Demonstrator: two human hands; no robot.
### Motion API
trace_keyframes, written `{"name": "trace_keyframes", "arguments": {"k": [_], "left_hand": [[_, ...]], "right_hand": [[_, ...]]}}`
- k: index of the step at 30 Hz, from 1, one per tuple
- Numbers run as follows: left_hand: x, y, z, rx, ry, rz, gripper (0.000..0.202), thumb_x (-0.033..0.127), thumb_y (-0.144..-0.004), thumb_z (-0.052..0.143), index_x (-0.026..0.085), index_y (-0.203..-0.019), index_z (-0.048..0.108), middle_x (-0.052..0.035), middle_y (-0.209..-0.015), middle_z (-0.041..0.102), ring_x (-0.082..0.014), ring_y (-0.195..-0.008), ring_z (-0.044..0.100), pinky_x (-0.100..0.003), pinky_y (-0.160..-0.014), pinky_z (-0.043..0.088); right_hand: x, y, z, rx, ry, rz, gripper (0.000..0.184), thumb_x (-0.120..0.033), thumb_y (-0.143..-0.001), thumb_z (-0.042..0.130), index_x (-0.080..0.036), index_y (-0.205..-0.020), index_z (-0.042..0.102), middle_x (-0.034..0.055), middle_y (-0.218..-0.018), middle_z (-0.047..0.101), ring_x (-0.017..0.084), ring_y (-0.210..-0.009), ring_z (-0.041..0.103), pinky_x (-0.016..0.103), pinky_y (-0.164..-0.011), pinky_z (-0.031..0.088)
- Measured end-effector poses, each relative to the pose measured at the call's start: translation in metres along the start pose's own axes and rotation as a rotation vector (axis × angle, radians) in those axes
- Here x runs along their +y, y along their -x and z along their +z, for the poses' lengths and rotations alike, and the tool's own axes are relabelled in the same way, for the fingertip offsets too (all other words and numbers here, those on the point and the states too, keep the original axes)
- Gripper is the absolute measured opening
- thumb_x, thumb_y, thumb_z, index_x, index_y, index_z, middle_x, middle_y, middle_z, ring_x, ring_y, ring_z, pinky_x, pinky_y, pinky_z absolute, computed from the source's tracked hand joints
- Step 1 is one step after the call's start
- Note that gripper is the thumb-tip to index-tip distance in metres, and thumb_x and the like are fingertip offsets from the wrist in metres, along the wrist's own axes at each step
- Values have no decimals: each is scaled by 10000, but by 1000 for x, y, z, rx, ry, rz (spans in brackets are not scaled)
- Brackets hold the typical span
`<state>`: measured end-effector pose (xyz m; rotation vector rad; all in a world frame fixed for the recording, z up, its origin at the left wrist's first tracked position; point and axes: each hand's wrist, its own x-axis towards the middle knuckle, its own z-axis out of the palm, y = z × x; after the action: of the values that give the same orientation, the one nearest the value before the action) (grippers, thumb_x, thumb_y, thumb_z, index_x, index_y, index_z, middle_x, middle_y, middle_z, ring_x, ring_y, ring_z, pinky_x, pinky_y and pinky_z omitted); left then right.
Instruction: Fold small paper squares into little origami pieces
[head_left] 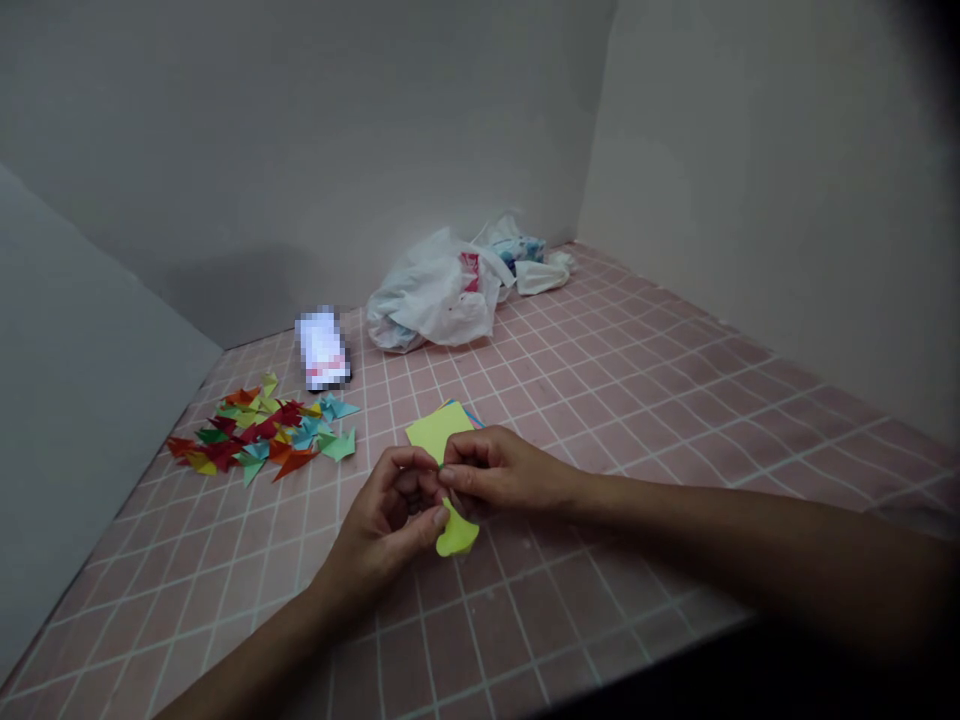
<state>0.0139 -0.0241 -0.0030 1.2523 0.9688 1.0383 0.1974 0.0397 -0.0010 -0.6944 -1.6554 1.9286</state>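
Observation:
Both of my hands meet over the pink tiled table (615, 400). My left hand (390, 525) and my right hand (499, 472) pinch a small yellow-green piece of paper (456, 537), which hangs below the fingers. Much of that paper is hidden by my fingers. Just behind my hands lies a small stack of square paper sheets (439, 428), yellow-green on top with blue and orange edges showing.
A heap of folded coloured paper pieces (259, 430) lies at the left. Behind it stands a small blurred white object (324, 350). Crumpled white plastic bags (450, 290) sit at the back near the grey walls. The table's front edge runs below my right forearm.

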Motion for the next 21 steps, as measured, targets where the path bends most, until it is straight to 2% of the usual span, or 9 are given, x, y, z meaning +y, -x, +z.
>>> {"name": "trace_keyframes", "arguments": {"k": [3, 7, 9, 15, 21], "left_hand": [[1, -1, 0, 43, -43, 27, 279, 170, -847, 692, 251, -1059, 529, 21, -839, 623, -118, -756, 620, -212, -646, 512], [2, -2, 0, 152, -186, 71, 247, 163, -836, 686, 229, -1014, 529, 21, -819, 605, -120, -745, 604, -217, -639, 497], [3, -2, 0, 172, -251, 95, 240, 166, -828, 688, 223, -1003, 534, 19, -808, 601, -129, -744, 608, -230, -645, 500], [1, -1, -1, 149, -312, 129, 210, 172, -843, 667, 232, -997, 539, 15, -833, 601, -134, -768, 606, -243, -673, 499], [-1, -1, -1, 112, -282, 133, 200, 169, -862, 659, 239, -1007, 539, 7, -892, 598, -131, -815, 597, -250, -720, 500]], "right_hand": [[-1, 0, -2, -14, -23, 23, 238, -291, -875, 587, -150, -692, 531, -45, -583, 538, 60, -496, 455, 205, -494, 350], [2, -3, -4, -37, -32, 87, 166, -260, -771, 700, -140, -749, 586, -61, -599, 516, 57, -515, 431, 196, -494, 326], [3, -4, -4, -29, -25, 92, 145, -239, -756, 703, -137, -761, 600, -57, -620, 529, 61, -539, 437, 194, -507, 324], [1, -3, -2, -19, 66, 58, 68, -168, -781, 645, -138, -744, 596, -44, -656, 557, 70, -576, 462, 204, -556, 352], [2, -2, -1, -13, 158, 16, 78, -150, -807, 606, -139, -738, 572, -43, -660, 528, 75, -588, 448, 208, -550, 336]]}}
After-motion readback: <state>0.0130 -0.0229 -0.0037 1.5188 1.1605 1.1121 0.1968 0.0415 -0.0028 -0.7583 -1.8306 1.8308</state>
